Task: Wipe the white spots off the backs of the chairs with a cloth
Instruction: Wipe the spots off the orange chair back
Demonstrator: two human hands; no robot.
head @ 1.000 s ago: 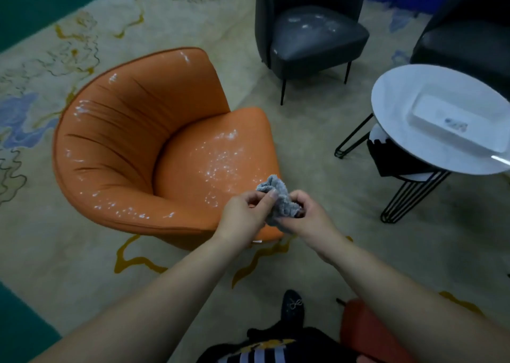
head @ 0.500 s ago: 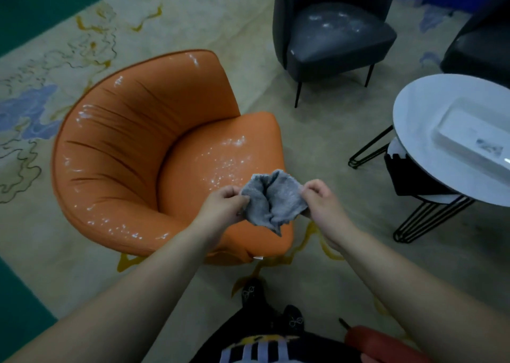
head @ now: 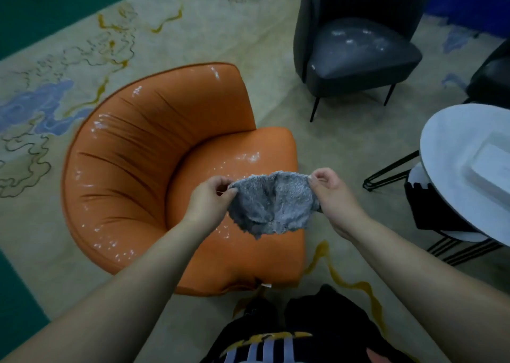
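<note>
An orange curved armchair (head: 132, 169) stands on the carpet in front of me, white spots scattered along its backrest, rim and seat. Above its seat I hold a grey fluffy cloth (head: 271, 202) spread between both hands. My left hand (head: 211, 197) pinches the cloth's left corner and my right hand (head: 331, 194) pinches its right corner. A dark grey chair (head: 356, 51) at the back right also has white spots on its seat.
A round white table (head: 452, 153) on black wire legs stands at the right, with a white box on it. Another dark chair (head: 494, 78) shows at the far right edge. The patterned beige carpet (head: 82, 45) surrounds the chairs.
The cloth was bunched between my hands a second ago. My hands have moved apart and now stretch it open above the orange seat.
</note>
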